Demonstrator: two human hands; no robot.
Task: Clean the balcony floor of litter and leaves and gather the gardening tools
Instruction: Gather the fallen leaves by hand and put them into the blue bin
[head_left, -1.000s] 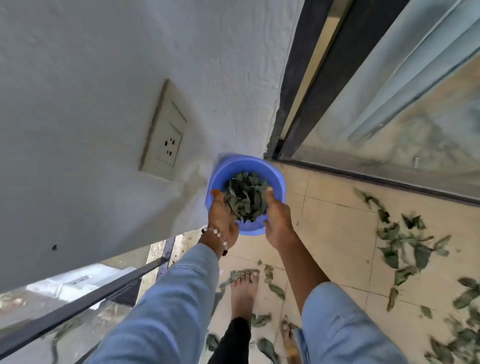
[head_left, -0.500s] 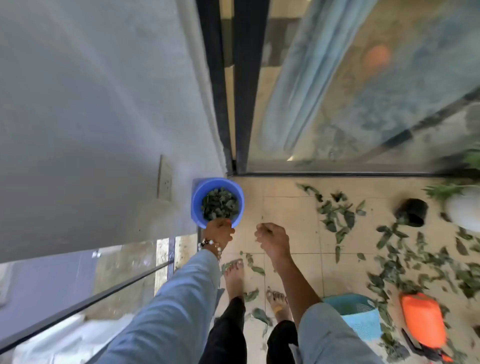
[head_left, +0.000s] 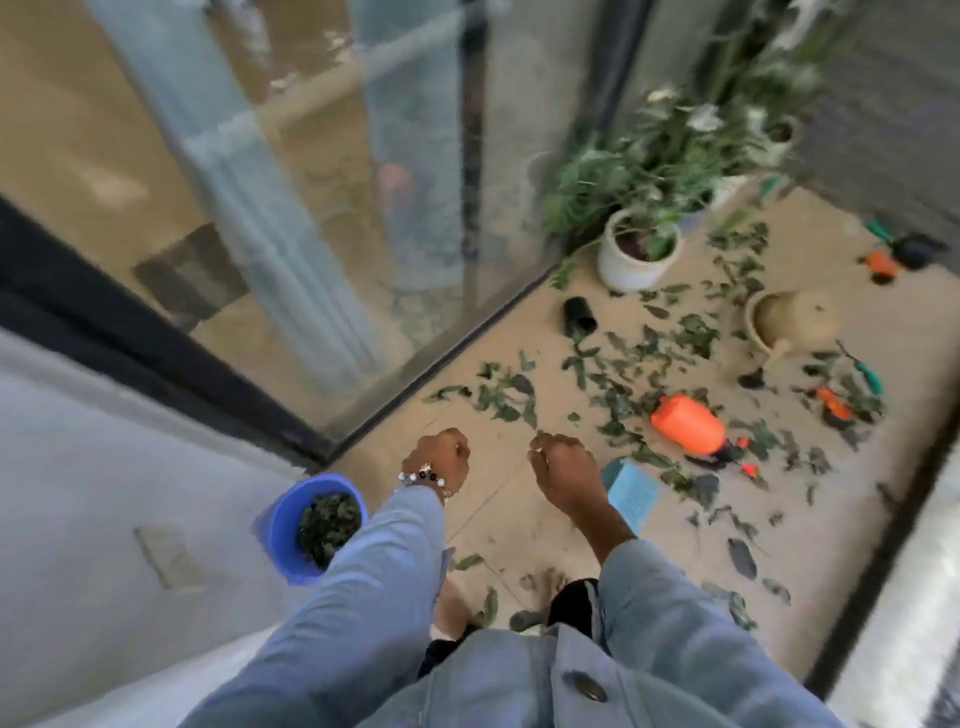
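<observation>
A: Both hands, left (head_left: 439, 457) and right (head_left: 563, 462), loosely curled, holding nothing. Bucket (head_left: 283, 525) of leaves by the wall.

B: Step: between loads. Next, probably stoop for scattered leaves (head_left: 613, 374) near the sprayer (head_left: 688, 423).

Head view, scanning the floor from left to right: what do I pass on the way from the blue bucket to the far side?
Blue bucket of leaves → left hand → right hand → light blue basket → orange spray bottle → tipped tan pot → small orange tool.

blue bucket (head_left: 280, 525) of leaves, 2 empty hands, left (head_left: 439, 460), right (head_left: 563, 467)
</observation>
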